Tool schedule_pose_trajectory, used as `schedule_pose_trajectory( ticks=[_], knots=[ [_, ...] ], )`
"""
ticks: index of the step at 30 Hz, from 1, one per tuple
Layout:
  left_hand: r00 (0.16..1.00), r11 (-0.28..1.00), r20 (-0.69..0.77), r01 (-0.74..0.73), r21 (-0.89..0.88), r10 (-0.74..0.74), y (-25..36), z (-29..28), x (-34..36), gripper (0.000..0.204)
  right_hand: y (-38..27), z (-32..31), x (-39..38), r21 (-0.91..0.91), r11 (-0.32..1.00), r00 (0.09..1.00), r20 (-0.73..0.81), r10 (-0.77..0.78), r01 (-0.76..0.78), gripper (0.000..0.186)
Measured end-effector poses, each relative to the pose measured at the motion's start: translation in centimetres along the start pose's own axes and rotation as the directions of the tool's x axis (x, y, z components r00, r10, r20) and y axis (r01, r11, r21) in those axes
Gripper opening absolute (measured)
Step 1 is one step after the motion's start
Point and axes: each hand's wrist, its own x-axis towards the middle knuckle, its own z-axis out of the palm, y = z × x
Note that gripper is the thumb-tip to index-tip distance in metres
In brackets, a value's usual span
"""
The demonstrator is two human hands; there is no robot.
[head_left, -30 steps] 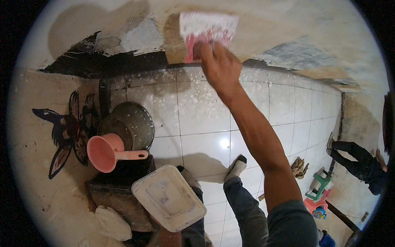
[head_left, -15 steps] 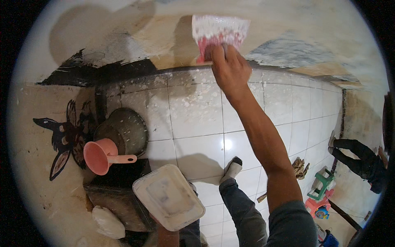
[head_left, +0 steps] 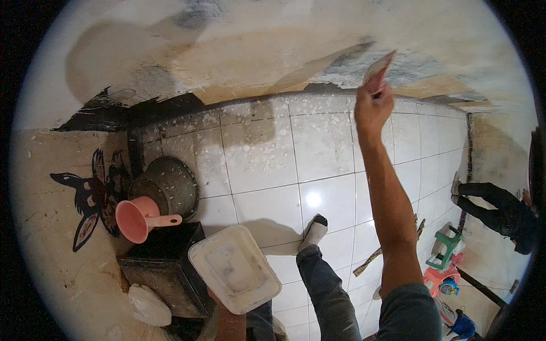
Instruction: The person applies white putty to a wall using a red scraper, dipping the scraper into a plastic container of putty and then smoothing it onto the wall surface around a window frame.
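Note:
My right hand point(head_left: 373, 107) is closed round a flat red putty spreader point(head_left: 380, 74) smeared with white filler. Turned nearly edge-on, its blade is against or close to the patchy wall point(head_left: 239, 54); contact is hard to make out. Low in the view, my left hand point(head_left: 216, 298) is under a shallow, off-white rectangular plastic tub point(head_left: 236, 270) with pale residue inside. The tub hides most of that hand's fingers, but it is held up from below.
A pink dipper point(head_left: 138, 220) and a dark round basin point(head_left: 176, 184) rest by a dark box point(head_left: 165, 273) at left. White splatters mark the tiled floor point(head_left: 267, 196). A green stool point(head_left: 446, 247) and another person point(head_left: 497, 213) are at right.
My right hand has moved right along the wall with the spreader, whose blade has turned from broad face to nearly edge-on. The tub has barely shifted.

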Motion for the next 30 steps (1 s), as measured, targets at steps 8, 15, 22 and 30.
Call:
schedule_pose_trajectory(
  ticks=[8, 15, 22, 30],
  knots=[
    [0.998, 0.999, 0.053, -0.040, -0.015, 0.041, 4.6, 0.4, -2.2, 0.070, -11.2, 14.6, -4.1, 0.088, 0.993, 0.994, -0.088, -0.066, 0.074, 0.021],
    [0.991, 0.992, 0.059, -0.117, -0.047, 0.120, 6.5, -0.7, -5.5, 0.070, -28.0, 23.2, -18.6, 0.278, 0.948, 0.823, 0.567, -0.032, -0.155, 0.026],
    [0.984, 0.988, 0.095, -0.146, -0.054, 0.151, 5.9, 1.8, -8.4, 0.070, -16.8, 10.6, -17.9, 0.466, 0.691, 0.624, 0.781, -0.027, -0.553, 0.044],
    [0.991, 0.996, 0.108, -0.073, -0.042, 0.077, 1.6, 2.8, -7.5, 0.070, -4.2, 0.8, -7.3, 0.322, 0.720, 0.717, 0.608, 0.340, -0.615, 0.032]
  ],
)
